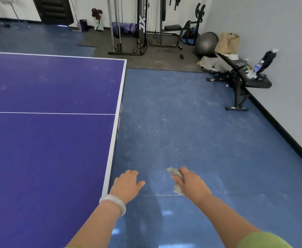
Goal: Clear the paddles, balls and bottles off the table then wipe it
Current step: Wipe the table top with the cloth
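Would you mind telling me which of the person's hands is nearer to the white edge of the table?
Left. The left hand hovers just beside the table edge; the right hand, gripping a cloth, is farther out over the floor.

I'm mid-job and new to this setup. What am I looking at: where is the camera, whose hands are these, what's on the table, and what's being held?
There is no machine here: a person works with bare hands. The single picture comes from a camera worn on their head, looking forward and down. The left hand, with a pale bangle at the wrist, is open beside the edge of the purple table. The right hand has its grip round a grey cloth, over the floor. The part of the table top in view shows only white lines and faint smudges. A bench at the far right holds a bottle and clutter.
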`<state>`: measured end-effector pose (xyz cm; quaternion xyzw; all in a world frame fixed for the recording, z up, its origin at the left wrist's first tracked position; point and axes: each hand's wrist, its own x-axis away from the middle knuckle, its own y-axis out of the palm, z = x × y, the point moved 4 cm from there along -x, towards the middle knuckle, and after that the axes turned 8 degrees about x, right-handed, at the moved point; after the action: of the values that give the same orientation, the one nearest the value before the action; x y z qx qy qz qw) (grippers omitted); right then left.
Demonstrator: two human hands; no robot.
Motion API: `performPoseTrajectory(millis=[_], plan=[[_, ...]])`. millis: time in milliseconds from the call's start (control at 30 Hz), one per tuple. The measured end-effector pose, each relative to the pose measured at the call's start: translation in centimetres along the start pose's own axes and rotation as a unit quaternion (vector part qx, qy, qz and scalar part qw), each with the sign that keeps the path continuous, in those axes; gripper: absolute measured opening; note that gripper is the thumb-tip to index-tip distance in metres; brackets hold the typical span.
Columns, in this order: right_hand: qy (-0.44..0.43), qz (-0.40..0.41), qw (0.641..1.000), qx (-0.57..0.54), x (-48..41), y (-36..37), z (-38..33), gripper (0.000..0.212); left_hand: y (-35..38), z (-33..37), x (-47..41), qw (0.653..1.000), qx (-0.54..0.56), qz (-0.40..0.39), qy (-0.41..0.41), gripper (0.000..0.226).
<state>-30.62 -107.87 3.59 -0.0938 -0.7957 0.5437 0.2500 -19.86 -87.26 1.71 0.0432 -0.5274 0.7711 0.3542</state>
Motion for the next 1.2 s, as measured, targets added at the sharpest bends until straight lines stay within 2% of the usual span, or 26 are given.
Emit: performPoseTrajectory(millis=[267, 600, 900, 1200], plan=[[-0.085, -0.03, 0.996, 0.015, -11.3, -2.8, -1.1, 0.032, -3.9, 0.8, -6.3, 0.997, -0.005, 0.059, -0.058, 0.053], [-0.222, -0.063, 0.971, 0.067, -30.0, -9.3, -0.6, 0.032, -9.5, 4.2, -16.7, 0.972, 0.029, 0.135, -0.189, 0.053], [-0.369, -0.07, 0.915, 0.148, -41.0, -9.7, -10.2, 0.033, -11.3, 1.4, -19.3, 0.912, 0.093, 0.186, -0.354, 0.052], [-0.467, -0.037, 0.863, 0.189, -48.4, -7.4, -22.8, 0.037, -14.0, -5.7, -24.1, 0.859, 0.145, 0.225, -0.437, 0.06]])
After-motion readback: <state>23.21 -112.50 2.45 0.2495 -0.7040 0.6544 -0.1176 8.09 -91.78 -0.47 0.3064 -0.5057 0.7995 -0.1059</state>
